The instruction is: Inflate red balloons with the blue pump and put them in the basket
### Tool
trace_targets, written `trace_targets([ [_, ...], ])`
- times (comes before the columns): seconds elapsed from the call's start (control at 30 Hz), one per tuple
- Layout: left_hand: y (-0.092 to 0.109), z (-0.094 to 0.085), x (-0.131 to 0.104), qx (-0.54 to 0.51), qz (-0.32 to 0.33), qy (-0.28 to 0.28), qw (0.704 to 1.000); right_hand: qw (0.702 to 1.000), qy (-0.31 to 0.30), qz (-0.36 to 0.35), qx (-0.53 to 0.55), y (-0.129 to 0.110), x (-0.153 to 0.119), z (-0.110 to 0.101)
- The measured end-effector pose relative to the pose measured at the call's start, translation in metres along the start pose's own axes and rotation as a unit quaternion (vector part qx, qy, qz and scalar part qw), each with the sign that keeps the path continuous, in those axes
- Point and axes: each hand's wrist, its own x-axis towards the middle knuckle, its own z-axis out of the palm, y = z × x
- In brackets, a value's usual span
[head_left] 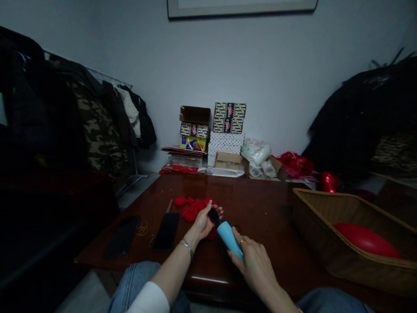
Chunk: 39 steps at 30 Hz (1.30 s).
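My right hand [256,261] is wrapped round the light-blue barrel of what looks like a hand pump [228,237], held slanting over the near part of the table. At its far, black end my left hand [205,221] is closed about the tip, palm turned up and thumb on top. Whether a balloon's neck is on that tip cannot be made out. Just beyond the left hand lies a loose heap of limp red balloons [192,210], with some red also showing under the wrist.
Two dark phones [166,231] and thin yellow rubber bands [141,228] lie to the left on the brown table [254,195]. A wicker basket [325,243] holding an inflated red balloon [366,239] stands on the right. Stacked boxes [226,143] line the wall.
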Motion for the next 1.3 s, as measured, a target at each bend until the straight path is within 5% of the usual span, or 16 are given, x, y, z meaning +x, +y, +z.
trace_targets([
  [0.23, 0.009, -0.001, 0.001, -0.039, -0.032, -0.012, 0.999, 1.000, 0.016, -0.007, 0.006, 0.002, 0.001, 0.006],
  [0.83, 0.001, 0.010, 0.003, -0.055, 0.108, 0.115, 0.986, 0.999, -0.001, -0.010, -0.044, -0.016, 0.008, 0.006],
  [1.03, 0.011, 0.005, 0.009, -0.049, 0.128, 0.166, 0.977, 0.998, 0.020, -0.028, -0.054, -0.018, 0.000, 0.014],
  [1.3, 0.013, -0.001, 0.013, -0.048, 0.141, 0.168, 0.974, 0.998, 0.027, -0.046, -0.029, 0.001, -0.026, 0.015],
])
